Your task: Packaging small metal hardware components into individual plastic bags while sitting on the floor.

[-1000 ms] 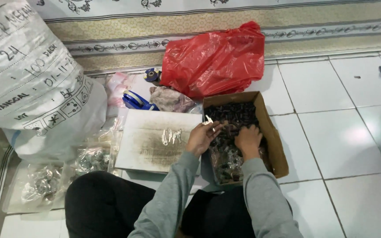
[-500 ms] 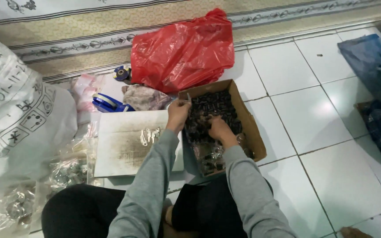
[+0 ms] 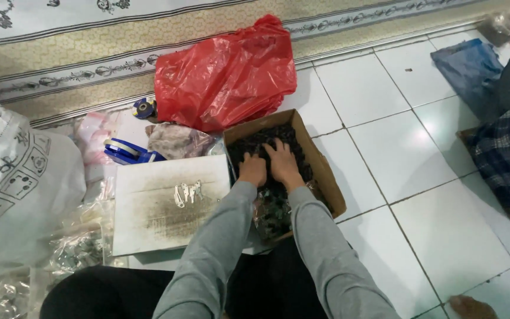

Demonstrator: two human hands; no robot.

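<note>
While both hands rest inside, cardboard box (image 3: pixel 326 177) runs lengthwise away.

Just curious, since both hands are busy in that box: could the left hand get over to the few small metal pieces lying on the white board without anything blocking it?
Probably yes. The left hand rests in the cardboard box, right beside the white board. The small metal pieces lie bare on top, with only the box's low wall between.

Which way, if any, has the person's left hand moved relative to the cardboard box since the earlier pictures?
Yes. The left hand has moved from the white board's edge into the cardboard box, beside the right hand.
</note>
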